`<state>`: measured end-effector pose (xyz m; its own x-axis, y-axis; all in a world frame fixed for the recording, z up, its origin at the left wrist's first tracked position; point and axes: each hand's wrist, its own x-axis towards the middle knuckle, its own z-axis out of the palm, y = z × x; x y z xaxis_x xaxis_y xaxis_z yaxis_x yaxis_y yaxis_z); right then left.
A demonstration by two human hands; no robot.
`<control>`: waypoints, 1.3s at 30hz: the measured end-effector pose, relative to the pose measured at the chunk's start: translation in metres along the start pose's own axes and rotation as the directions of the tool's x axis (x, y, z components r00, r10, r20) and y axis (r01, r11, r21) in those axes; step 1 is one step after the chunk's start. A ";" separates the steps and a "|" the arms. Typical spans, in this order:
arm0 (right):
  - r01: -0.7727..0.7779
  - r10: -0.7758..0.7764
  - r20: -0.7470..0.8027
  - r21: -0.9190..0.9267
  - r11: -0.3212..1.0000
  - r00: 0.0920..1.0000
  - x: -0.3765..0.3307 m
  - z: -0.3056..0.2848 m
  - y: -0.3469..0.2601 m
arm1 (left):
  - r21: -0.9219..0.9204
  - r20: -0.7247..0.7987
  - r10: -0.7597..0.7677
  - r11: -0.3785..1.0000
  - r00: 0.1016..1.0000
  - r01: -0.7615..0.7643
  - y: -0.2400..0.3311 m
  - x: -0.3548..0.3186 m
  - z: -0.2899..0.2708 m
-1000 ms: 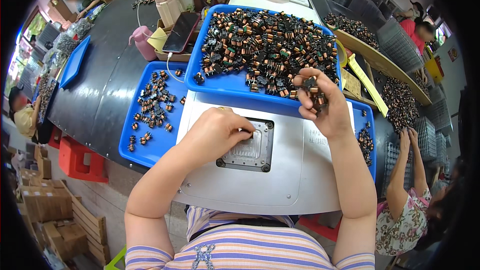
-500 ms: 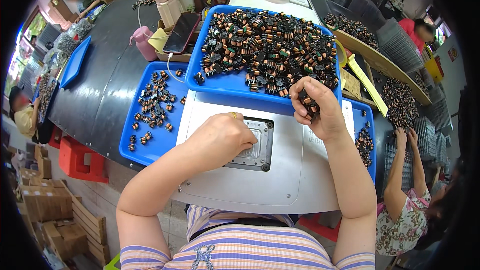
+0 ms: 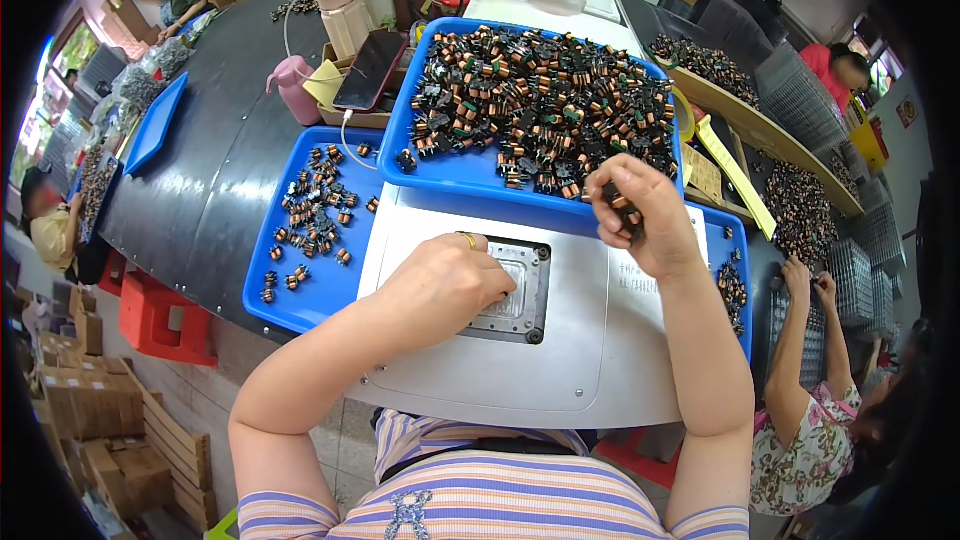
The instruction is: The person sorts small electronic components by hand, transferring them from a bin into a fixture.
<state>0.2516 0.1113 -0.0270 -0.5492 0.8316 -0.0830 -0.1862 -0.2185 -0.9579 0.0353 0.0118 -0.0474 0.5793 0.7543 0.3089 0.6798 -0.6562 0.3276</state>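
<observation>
At the left of the frame I see a small blue tray [image 3: 300,285] with a thin scatter of coils [image 3: 312,215] on it, small copper-wound parts on dark bodies with thin pins. Just right of it, at the frame's centre, my left hand [image 3: 450,285] lies knuckles up on the grey plate [image 3: 570,360], its fingers curled loosely over the left edge of the dark-framed fixture [image 3: 515,295]; I cannot tell whether they pinch anything underneath. Above, in the upper centre, the big blue tray [image 3: 450,168] holds a dense heap of the same coils. At centre right, my right hand [image 3: 640,215] hovers at that tray's near edge, fingers closed around a few coils [image 3: 620,208], which show dark between thumb and fingertips.

I judge these parts light and rigid, so they need little force, but the pins look easy to bend and the fine winding easy to scrape. I would take each one by the sides of its dark body, clear of pins and wire.
</observation>
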 end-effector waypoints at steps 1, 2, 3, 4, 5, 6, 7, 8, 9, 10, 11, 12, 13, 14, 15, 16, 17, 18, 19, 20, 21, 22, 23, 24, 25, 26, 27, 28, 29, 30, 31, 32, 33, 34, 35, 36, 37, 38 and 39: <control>0.002 -0.003 -0.016 -0.052 0.999 1.000 0.001 -0.004 -0.007 | -0.051 -0.062 -0.017 0.999 0.998 0.013 -0.001 -0.001 -0.003; -0.006 0.002 -0.038 -0.105 0.994 0.999 0.001 -0.011 -0.017 | -0.107 -0.123 -0.031 0.994 0.992 0.018 -0.002 -0.003 -0.007; 0.053 -0.065 -0.057 -0.183 0.982 0.996 -0.003 -0.013 -0.031 | -0.105 -0.124 -0.032 0.994 0.992 0.019 -0.004 -0.006 -0.016; 0.120 -0.128 -0.023 -0.222 0.968 0.992 -0.005 -0.035 -0.036 | -0.152 -0.193 -0.136 0.983 0.972 0.108 -0.006 -0.009 -0.029; 0.135 -0.190 -0.165 -0.298 0.945 0.968 -0.013 -0.031 -0.050 | -0.205 -0.256 -0.238 0.961 0.937 0.188 -0.009 -0.013 -0.042; 0.094 -0.229 -0.231 -0.479 0.873 0.946 -0.017 -0.047 -0.059 | -0.238 -0.261 -0.338 0.930 0.904 0.279 -0.014 -0.020 -0.051; 0.044 -0.261 -0.242 -0.648 0.760 0.935 -0.021 -0.069 -0.061 | -0.262 -0.267 -0.440 0.889 0.857 0.375 -0.019 -0.030 -0.060; -0.032 -0.272 -0.304 -0.718 0.695 0.913 -0.028 -0.086 -0.065 | -0.222 -0.272 -0.507 0.860 0.818 0.459 -0.025 -0.039 -0.067; -0.138 -0.282 -0.362 -0.796 0.589 0.888 -0.033 -0.111 -0.060 | -0.182 -0.279 -0.574 0.819 0.770 0.544 -0.032 -0.049 -0.069; -0.244 -0.300 -0.414 -0.848 0.471 0.860 -0.039 -0.137 -0.051 | -0.180 -0.283 -0.571 0.821 0.770 0.543 -0.041 -0.064 -0.070; -0.319 -0.299 -0.439 -0.871 0.374 0.847 -0.047 -0.166 -0.036 | -0.108 -0.242 -0.658 0.748 0.713 0.654 -0.054 -0.078 -0.064; -0.386 -0.300 -0.460 -0.881 0.274 0.836 -0.056 -0.192 -0.021 | -0.029 -0.211 -0.740 0.658 0.639 0.753 -0.062 -0.089 -0.060; -0.464 -0.230 -0.487 -0.873 0.149 0.843 -0.068 -0.214 -0.009 | -0.033 -0.213 -0.737 0.662 0.642 0.749 -0.068 -0.094 -0.057; -0.525 -0.160 -0.521 -0.851 0.019 0.839 -0.077 -0.229 0.001 | -0.049 -0.225 -0.743 0.655 0.631 0.754 -0.073 -0.097 -0.054; -0.525 -0.165 -0.521 -0.851 0.020 0.838 -0.078 -0.235 0.010 | -0.061 -0.241 -0.748 0.647 0.618 0.760 -0.075 -0.097 -0.053; -0.478 -0.225 -0.450 -0.873 -0.094 0.865 -0.080 -0.238 0.015 | -0.063 -0.244 -0.745 0.651 0.621 0.757 -0.077 -0.091 -0.054; -0.424 -0.273 -0.364 -0.882 -0.207 0.891 -0.075 -0.224 0.012 | -0.178 -0.303 -0.726 0.680 0.618 0.712 -0.078 -0.081 -0.057; -0.367 -0.316 -0.327 -0.927 -0.076 0.891 -0.064 -0.210 0.004 | -0.286 -0.362 -0.706 0.706 0.608 0.648 -0.079 -0.068 -0.060; -0.329 -0.374 -0.333 -0.941 0.078 0.865 -0.048 -0.196 -0.001 | -0.242 -0.377 -0.637 0.768 0.672 0.593 -0.082 -0.049 -0.059; -0.263 -0.430 -0.340 -0.937 0.228 0.837 -0.030 -0.179 -0.008 | -0.192 -0.393 -0.565 0.822 0.725 0.536 -0.082 -0.030 -0.061; -0.128 -0.546 -0.203 -0.977 0.172 0.813 -0.011 -0.152 -0.015 | -0.142 -0.404 -0.485 0.871 0.776 0.471 -0.082 -0.013 -0.060; -0.032 -0.596 -0.062 -0.998 0.061 0.800 0.006 -0.132 -0.020 | -0.093 -0.408 -0.398 0.913 0.822 0.396 -0.084 0.004 -0.058; 0.053 -0.623 0.011 -0.997 0.049 0.782 0.019 -0.111 -0.025 | -0.060 -0.429 -0.372 0.921 0.823 0.385 -0.094 0.019 -0.048; 0.119 -0.662 0.105 -0.993 -0.024 0.742 0.036 -0.091 -0.023 | 0.059 -0.462 -0.286 0.934 0.839 0.351 -0.097 0.034 -0.043; 0.115 -0.660 0.107 -0.993 -0.032 0.744 0.047 -0.077 -0.025 | 0.115 -0.476 -0.264 0.927 0.839 0.357 -0.100 0.045 -0.038; 0.124 -0.685 0.135 -0.990 -0.067 0.716 0.058 -0.069 -0.024 | 0.126 -0.468 -0.261 0.926 0.844 0.356 -0.104 0.055 -0.031; 0.100 -0.690 0.124 -0.992 -0.075 0.713 0.066 -0.065 -0.021 | 0.137 -0.461 -0.260 0.924 0.849 0.358 -0.106 0.061 -0.026; 0.035 -0.686 0.094 -0.994 -0.099 0.722 0.071 -0.064 -0.018 | 0.148 -0.463 -0.273 0.914 0.843 0.377 -0.103 0.066 -0.022; -0.029 -0.681 0.063 -0.992 -0.122 0.730 0.074 -0.064 -0.016 | 0.158 -0.465 -0.287 0.904 0.837 0.398 -0.098 0.068 -0.017; -0.033 -0.683 0.061 -0.992 -0.124 0.728 0.072 -0.064 -0.016 | 0.172 -0.485 -0.267 0.905 0.833 0.390 -0.093 0.069 -0.015; 0.019 -0.700 0.094 -0.993 -0.114 0.708 0.069 -0.061 -0.014 | 0.171 -0.484 -0.274 0.902 0.831 0.396 -0.089 0.064 -0.014; 0.071 -0.717 0.124 -0.992 -0.104 0.686 0.065 -0.058 -0.011 | 0.156 -0.474 -0.273 0.910 0.837 0.385 -0.085 0.060 -0.013; 0.074 -0.713 0.125 -0.992 -0.102 0.690 0.062 -0.055 -0.011 | 0.140 -0.463 -0.272 0.917 0.843 0.373 -0.082 0.058 -0.015; 0.128 -0.723 0.153 -0.988 -0.090 0.673 0.057 -0.050 -0.011 | 0.135 -0.475 -0.251 0.926 0.843 0.352 -0.078 0.057 -0.018; 0.179 -0.734 0.179 -0.981 -0.078 0.655 0.052 -0.045 -0.011 | 0.132 -0.472 -0.257 0.925 0.843 0.356 -0.075 0.055 -0.019; 0.205 -0.726 0.192 -0.976 -0.072 0.661 0.046 -0.040 -0.011 | 0.120 -0.422 -0.247 0.938 0.873 0.324 -0.072 0.052 -0.017; 0.206 -0.724 0.192 -0.976 -0.070 0.663 0.042 -0.036 -0.011 | 0.109 -0.372 -0.233 0.950 0.899 0.292 -0.069 0.051 -0.016; 0.211 -0.707 0.197 -0.975 -0.069 0.680 0.039 -0.033 -0.011 | 0.140 -0.435 -0.193 0.950 0.879 0.278 -0.066 0.051 -0.012; 0.215 -0.689 0.202 -0.974 -0.067 0.696 0.038 -0.030 -0.011 | 0.139 -0.434 -0.196 0.950 0.879 0.280 -0.064 0.051 -0.011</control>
<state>0.2570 0.1600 -0.0278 -0.4184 0.6267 0.6574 0.6880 0.6912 -0.2210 0.0163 0.0923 -0.0425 0.1811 0.7833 0.5946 0.8708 -0.4088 0.2733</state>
